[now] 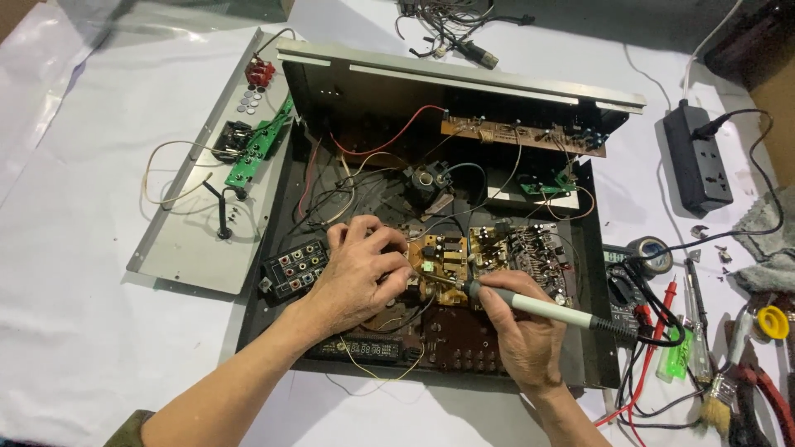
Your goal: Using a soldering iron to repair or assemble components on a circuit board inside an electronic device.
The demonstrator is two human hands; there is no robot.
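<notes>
My right hand (522, 335) holds a soldering iron (530, 305) with a pale handle, its tip pointing left onto a tan circuit board (443, 257). That board lies inside an opened black metal chassis (273, 290). My left hand (356, 269) rests knuckles-up just left of the board, fingers curled against its edge; what the fingers pinch is hidden. A second board (522, 248) crowded with components sits to the right of the first. Loose red, black and white wires cross the chassis interior.
A detached grey panel (195, 223) with a green board lies left of the chassis. A black power strip (697, 161) sits at the right, with a multimeter (623, 285), tape roll (650, 255), brush and red-handled pliers (766, 393) near the lower right.
</notes>
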